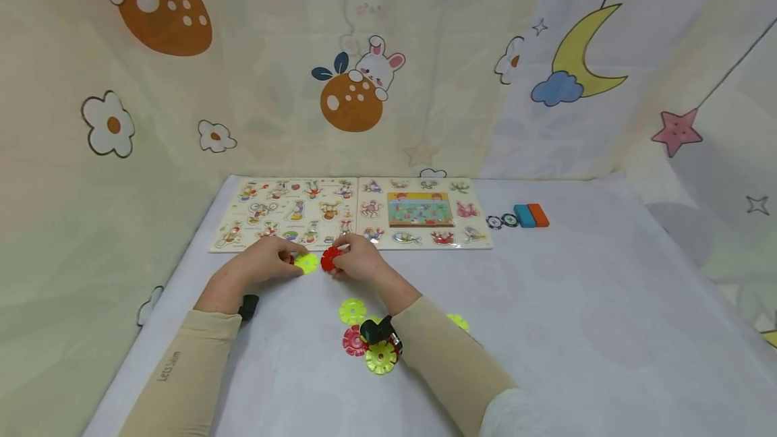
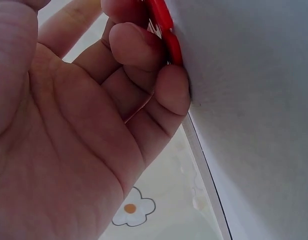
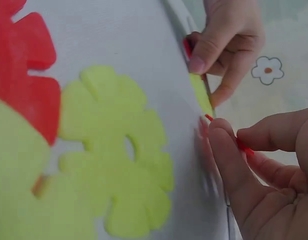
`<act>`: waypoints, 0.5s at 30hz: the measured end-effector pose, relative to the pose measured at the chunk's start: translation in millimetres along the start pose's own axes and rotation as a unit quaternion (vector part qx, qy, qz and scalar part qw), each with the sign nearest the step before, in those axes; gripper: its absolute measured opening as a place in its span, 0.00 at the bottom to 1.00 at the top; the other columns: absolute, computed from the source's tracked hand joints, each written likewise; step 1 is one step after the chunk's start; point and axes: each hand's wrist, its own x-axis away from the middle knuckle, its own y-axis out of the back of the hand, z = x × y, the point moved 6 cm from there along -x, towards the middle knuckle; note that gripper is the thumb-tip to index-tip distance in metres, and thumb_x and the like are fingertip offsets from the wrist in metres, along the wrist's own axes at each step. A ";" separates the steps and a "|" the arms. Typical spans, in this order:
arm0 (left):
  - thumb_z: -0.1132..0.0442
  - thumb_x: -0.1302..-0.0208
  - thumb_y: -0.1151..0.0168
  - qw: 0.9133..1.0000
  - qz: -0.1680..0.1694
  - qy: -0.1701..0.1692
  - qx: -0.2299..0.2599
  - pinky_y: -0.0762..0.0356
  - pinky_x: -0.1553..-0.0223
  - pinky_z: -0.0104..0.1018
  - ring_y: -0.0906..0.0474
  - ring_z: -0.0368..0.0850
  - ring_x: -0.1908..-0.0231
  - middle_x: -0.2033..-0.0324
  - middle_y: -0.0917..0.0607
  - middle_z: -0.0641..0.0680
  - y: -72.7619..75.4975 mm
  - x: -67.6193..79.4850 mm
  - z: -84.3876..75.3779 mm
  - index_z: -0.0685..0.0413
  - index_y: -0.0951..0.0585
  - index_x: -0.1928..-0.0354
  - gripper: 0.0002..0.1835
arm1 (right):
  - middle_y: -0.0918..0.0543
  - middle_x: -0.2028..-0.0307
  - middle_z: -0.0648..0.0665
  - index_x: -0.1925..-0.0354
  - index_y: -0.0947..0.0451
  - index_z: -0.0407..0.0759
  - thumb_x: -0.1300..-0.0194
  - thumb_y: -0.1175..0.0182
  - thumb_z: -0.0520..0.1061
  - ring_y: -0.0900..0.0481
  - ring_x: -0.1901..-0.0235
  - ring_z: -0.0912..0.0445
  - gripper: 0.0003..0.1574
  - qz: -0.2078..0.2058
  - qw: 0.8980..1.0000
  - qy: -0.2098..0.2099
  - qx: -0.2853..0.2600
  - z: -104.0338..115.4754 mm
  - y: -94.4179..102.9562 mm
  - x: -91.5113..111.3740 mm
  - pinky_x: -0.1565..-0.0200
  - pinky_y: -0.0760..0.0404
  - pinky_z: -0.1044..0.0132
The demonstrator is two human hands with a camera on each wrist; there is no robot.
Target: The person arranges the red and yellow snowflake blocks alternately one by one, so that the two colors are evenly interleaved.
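Note:
My left hand holds a yellow notched building disc together with a red disc, which its fingers mostly hide in the head view. In the left wrist view its fingertips curl against the red edge, low over the white tabletop. Just to the right, my right hand pinches another red notched disc between thumb and fingers. That red disc faces the yellow one across a small gap in the head view. In the right wrist view the pinched red disc appears nearly edge-on.
Several loose discs lie nearer me, among them a yellow disc and a red disc. Another yellow disc shows beside my right sleeve. Behind the hands lies a picture puzzle board; blue and orange blocks sit farther right.

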 end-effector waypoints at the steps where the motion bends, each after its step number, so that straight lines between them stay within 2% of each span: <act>1: 0.52 0.49 0.28 1.000 0.001 -0.001 0.003 0.36 0.72 0.39 0.32 0.46 0.74 0.77 0.28 0.52 -0.3 0.0 -0.1 0.43 0.19 0.47 0.24 | 0.23 0.66 0.44 0.48 0.28 0.40 0.40 0.40 0.36 0.18 0.75 0.52 0.20 -0.002 1.000 -0.006 0.003 -2.1 -2.2 -0.9 0.70 0.20 0.65; 2: 0.52 0.48 0.28 1.000 0.003 -0.005 0.004 0.36 0.72 0.39 0.32 0.46 0.74 0.77 0.28 0.52 -0.8 -0.3 -0.3 0.44 0.19 0.47 0.24 | 0.23 0.66 0.45 0.49 0.28 0.41 0.40 0.39 0.37 0.18 0.75 0.53 0.20 -0.008 1.000 -0.010 0.018 -4.1 -3.5 -1.5 0.70 0.20 0.65; 4: 0.52 0.48 0.29 1.000 0.006 -0.009 0.005 0.37 0.72 0.39 0.32 0.46 0.74 0.78 0.28 0.52 -1.4 -0.6 -0.9 0.44 0.19 0.47 0.24 | 0.22 0.64 0.46 0.50 0.26 0.43 0.42 0.35 0.41 0.20 0.72 0.57 0.21 -0.026 0.996 0.000 0.085 -5.4 -4.5 -2.2 0.67 0.22 0.67; 7: 0.53 0.48 0.29 1.000 0.003 -0.008 0.006 0.37 0.72 0.39 0.33 0.45 0.73 0.78 0.28 0.52 -1.0 -0.9 -1.0 0.44 0.19 0.47 0.24 | 0.21 0.59 0.48 0.50 0.25 0.45 0.47 0.29 0.45 0.24 0.64 0.58 0.26 -0.053 0.982 0.023 0.179 -4.5 -5.8 -1.8 0.59 0.24 0.65; 9: 0.53 0.48 0.28 1.000 -0.001 -0.004 0.007 0.37 0.72 0.39 0.33 0.46 0.73 0.77 0.29 0.52 -0.1 -0.6 -1.1 0.44 0.19 0.47 0.24 | 0.22 0.57 0.50 0.50 0.25 0.46 0.50 0.27 0.48 0.27 0.60 0.57 0.28 -0.068 0.969 0.039 0.233 -2.7 -7.1 -2.0 0.56 0.27 0.65; 15: 0.53 0.48 0.28 1.000 0.001 0.000 0.004 0.37 0.71 0.39 0.33 0.46 0.72 0.77 0.29 0.52 1.1 0.8 -1.9 0.44 0.19 0.47 0.24 | 0.22 0.56 0.49 0.52 0.25 0.46 0.50 0.27 0.50 0.27 0.60 0.56 0.28 -0.071 0.964 0.037 0.253 -2.2 -10.8 -1.2 0.55 0.27 0.63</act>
